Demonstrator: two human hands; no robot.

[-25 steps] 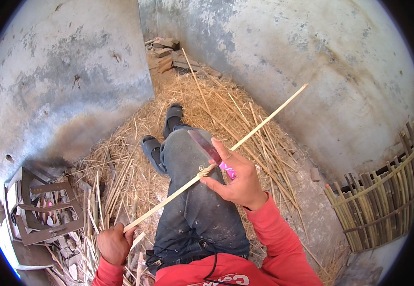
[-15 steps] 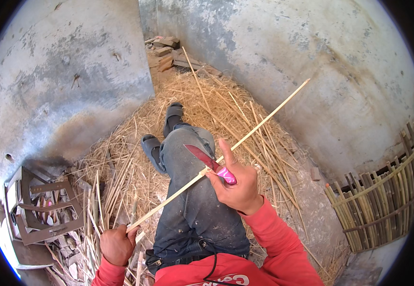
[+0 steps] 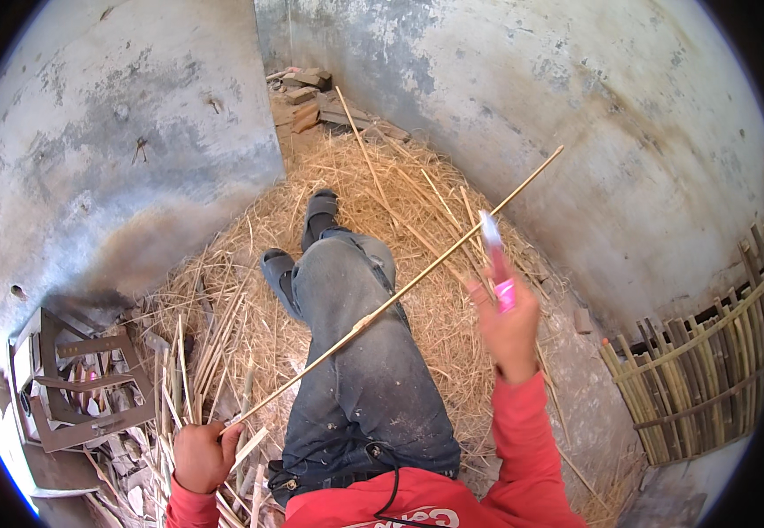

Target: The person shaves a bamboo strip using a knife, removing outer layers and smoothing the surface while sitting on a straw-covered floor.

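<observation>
While the left hand (image 3: 201,456) keeps its fingers wrapped tight around the near end of the long pale bamboo strip (image 3: 399,295), the right hand (image 3: 509,330) has come away from it. Half a second earlier that hand lay against the strip over the lap with the pink-handled knife (image 3: 496,264) angled across it; now it is lifted off to the right of the strip, fingers closed around the pink handle, the blade blurred and pointing up and away from the body. The strip itself has barely shifted: it runs from the left fingers diagonally up across the grey-trousered knees (image 3: 355,352) and out beyond the right fingers toward the grey concrete wall (image 3: 628,132), touching nothing on that far end. I judge that a shaving stroke along the strip has just ended, with blade and strip now apart. Beneath and beyond both hands lies a bed of golden straw and shavings (image 3: 435,202); just outside the left fingers lie cut bamboo slats (image 3: 184,370), and well past the right fingers stands a woven bamboo panel (image 3: 698,370).
</observation>
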